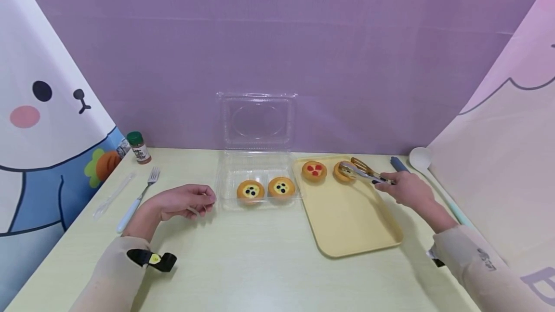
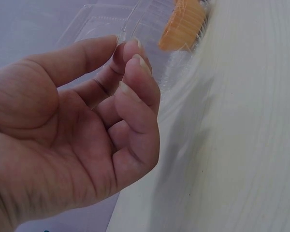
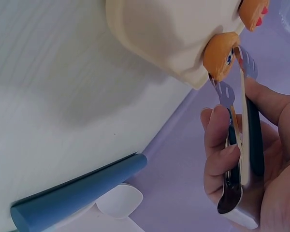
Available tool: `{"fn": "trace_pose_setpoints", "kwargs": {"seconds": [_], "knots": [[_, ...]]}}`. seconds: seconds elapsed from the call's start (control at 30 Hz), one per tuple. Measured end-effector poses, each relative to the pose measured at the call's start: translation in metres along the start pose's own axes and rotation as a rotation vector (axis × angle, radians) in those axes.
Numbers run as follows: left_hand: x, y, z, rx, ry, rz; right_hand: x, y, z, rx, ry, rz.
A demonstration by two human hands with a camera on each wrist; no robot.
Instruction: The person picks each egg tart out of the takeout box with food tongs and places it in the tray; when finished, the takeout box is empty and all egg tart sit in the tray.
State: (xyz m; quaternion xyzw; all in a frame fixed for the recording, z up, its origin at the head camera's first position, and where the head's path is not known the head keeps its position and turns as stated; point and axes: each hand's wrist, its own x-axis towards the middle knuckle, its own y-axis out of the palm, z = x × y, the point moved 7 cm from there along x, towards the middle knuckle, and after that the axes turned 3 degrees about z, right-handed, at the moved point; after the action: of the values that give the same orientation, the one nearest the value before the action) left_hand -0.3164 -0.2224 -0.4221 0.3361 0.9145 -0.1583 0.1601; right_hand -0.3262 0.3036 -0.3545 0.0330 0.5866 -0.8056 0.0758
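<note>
In the head view my left hand [image 1: 186, 201] is at the left edge of an open clear plastic container [image 1: 256, 124]. Its thumb and forefinger pinch the container's rim, as the left wrist view shows. Inside sit two blueberry-topped egg tarts, a left tart [image 1: 250, 190] and a right tart [image 1: 281, 187]. My right hand [image 1: 407, 189] grips metal food tongs [image 3: 251, 125] with dark handles. The tong ends lie on either side of a blueberry tart [image 3: 221, 55] at the back right of the yellow tray [image 1: 351, 220]. Beside it on the tray is a red-topped tart [image 1: 314, 171].
Far left on the table are a green-capped spice jar [image 1: 138, 148], a fork [image 1: 138, 201] with a pale blue handle and a clear plastic utensil [image 1: 114, 195]. A blue cylindrical handle [image 3: 82, 193] and a white spoon [image 1: 420, 158] lie right of the tray. A purple backdrop [image 1: 260, 37] stands behind.
</note>
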Motion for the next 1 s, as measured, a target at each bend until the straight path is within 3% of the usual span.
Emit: {"fn": "trace_pose_setpoints", "kwargs": {"seconds": [1.0], "knots": [[0.0002,-0.0012,0.0013,-0.004,0.015,0.008,-0.004,0.0048,0.005,0.067,-0.028,0.01]]}}
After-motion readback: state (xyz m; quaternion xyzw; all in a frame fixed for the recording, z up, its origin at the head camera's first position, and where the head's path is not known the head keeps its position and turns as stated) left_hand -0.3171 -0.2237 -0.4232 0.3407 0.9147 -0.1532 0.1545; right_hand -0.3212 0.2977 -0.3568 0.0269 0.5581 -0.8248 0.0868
